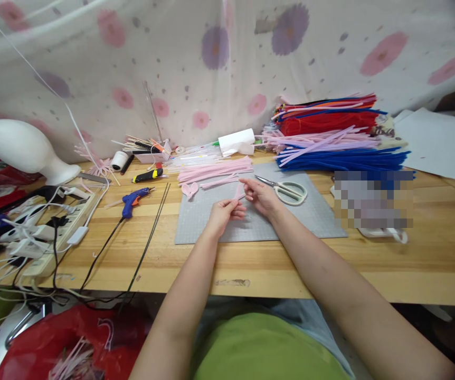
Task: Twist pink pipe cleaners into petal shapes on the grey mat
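Left hand: over the cutting mat (pixel 310 217), left hand (pixel 227 212) with fingers curled in and tips at the lower end of the pale pink piece (pixel 239 191).
Right hand: right hand (pixel 262 196) just beside the left at its 2 o'clock, thumb and forefinger near the same piece; I cannot tell whether they grip it.
Pale pink piece: between the two hands, above the middle of the mat, partly hidden by fingers. The hands make the clock's centre below, with 12 pointing away from the person.
Pink loop: petal-like pink loop (pixel 190 191) on the mat's edge at 10 o'clock.
Pink stems: a few short stems (pixel 219 182) at 11, with a thicker pink bundle (pixel 215 170) behind them.
Scissors: scissors (pixel 277 187) at 3, just beside the right hand, blades toward 10.
Stacked stems: red bundle (pixel 328 124), lilac bundle (pixel 330 139) and blue bundle (pixel 342 160) toward 2.
White roll: paper roll (pixel 235 142) at 12.
Glue gun: blue glue gun (pixel 131 205) at 9 on the wooden table (pixel 267 274), a yellow-and-black cutter (pixel 147 175) near it at 10.
Thin rods: two dark rods (pixel 150 236) lying between glue gun and mat, toward 8.
Foam head: white head form (pixel 25 148) far out at 10.
Red bag: bag (pixel 77 338) below the table edge at 7, holding pale scraps.
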Motion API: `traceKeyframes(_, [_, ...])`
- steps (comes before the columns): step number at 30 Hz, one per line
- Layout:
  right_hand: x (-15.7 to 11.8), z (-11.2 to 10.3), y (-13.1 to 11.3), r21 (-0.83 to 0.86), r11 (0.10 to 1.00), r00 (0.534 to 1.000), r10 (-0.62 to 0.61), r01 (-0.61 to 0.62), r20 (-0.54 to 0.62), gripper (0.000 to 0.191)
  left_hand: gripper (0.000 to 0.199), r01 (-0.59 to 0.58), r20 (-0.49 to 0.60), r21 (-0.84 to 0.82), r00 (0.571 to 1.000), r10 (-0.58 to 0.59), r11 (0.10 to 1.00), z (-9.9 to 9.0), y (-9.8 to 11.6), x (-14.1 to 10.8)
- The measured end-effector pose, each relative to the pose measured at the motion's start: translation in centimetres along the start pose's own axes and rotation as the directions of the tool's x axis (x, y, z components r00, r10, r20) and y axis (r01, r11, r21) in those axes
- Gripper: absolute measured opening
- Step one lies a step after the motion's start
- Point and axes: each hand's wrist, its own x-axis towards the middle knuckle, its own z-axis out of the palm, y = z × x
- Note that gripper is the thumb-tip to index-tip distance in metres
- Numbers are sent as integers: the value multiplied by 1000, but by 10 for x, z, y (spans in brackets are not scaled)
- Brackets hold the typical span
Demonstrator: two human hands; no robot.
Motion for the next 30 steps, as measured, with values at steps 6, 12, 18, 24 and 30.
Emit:
traceKeyframes(6, [7,-25,-7,-196,975,969,-143,104,-200,32,26,-241,-132,631,904,408,737,-12,-1,4])
traceKeyframes(12, [10,-33,1,-328,942,950,-169,77,-262,31,13,-90,-71,963,827,557,255,2,-8,7])
traceKeyframes(18, [8,-31,3,-403,913,962,-163,63,-219,32,35,-23,-164,961,753,637,275,-6,7,25])
traceKeyframes(24, [8,-31,4,-427,903,964,-159,56,-211,30,21,52,-76,997,809,583,59,-28,41,57])
traceKeyframes(30, [7,-30,4,-455,889,969,-155,52,-191,31,23,48,43,986,847,529,-157,-41,40,71])
